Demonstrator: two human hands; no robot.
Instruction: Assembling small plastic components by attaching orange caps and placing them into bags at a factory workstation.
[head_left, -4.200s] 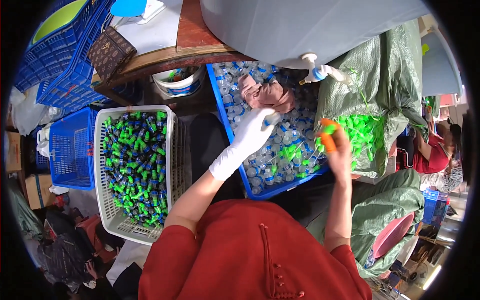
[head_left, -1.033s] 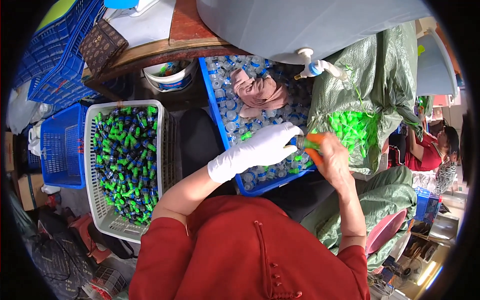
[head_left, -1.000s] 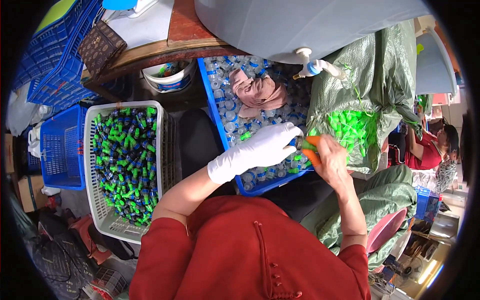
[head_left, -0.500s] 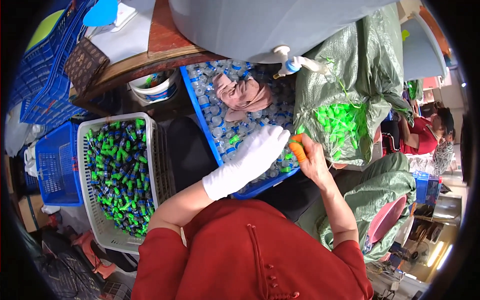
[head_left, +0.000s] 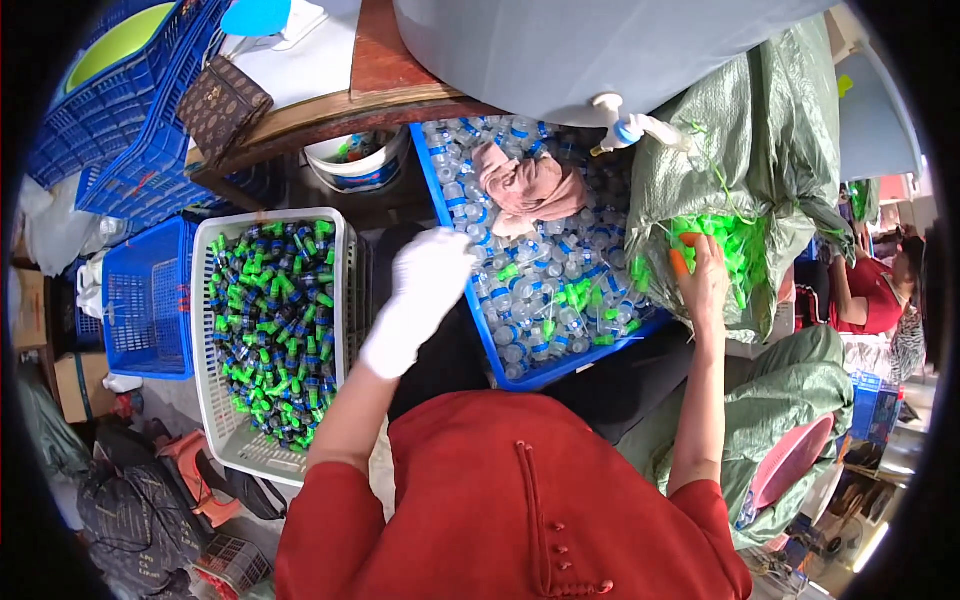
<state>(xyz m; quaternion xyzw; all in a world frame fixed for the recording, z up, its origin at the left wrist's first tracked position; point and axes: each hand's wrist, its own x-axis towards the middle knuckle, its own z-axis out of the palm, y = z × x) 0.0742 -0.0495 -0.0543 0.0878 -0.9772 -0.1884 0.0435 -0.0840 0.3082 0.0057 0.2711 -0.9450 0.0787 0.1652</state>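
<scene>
My left hand [head_left: 430,272], in a white glove, is over the gap between the white basket [head_left: 205,350] and the blue crate [head_left: 452,230]. Its fingers look curled together; what they hold, if anything, is hidden. My right hand [head_left: 706,275], with orange covers on finger and thumb, reaches into the mouth of a green woven sack [head_left: 672,180]. Its fingers are apart among bright green plastic caps [head_left: 742,255]. Small clear pieces with blue bands [head_left: 530,345] fill the crate, with some loose green caps [head_left: 575,293] on top. Small dark, green-topped pieces [head_left: 270,330] fill the basket.
A pink cloth [head_left: 530,185] lies in the crate. Above it juts a tap [head_left: 625,130] from a large grey tank [head_left: 560,50]. A wooden table [head_left: 330,115], a white bucket [head_left: 360,172] and an empty-looking blue basket [head_left: 150,300] stand left. Another person [head_left: 865,290] is far right.
My hands have parted. The left moved left, away from above the crate; the right moved right and up into the sack of green caps. The whole view has shifted slightly.
</scene>
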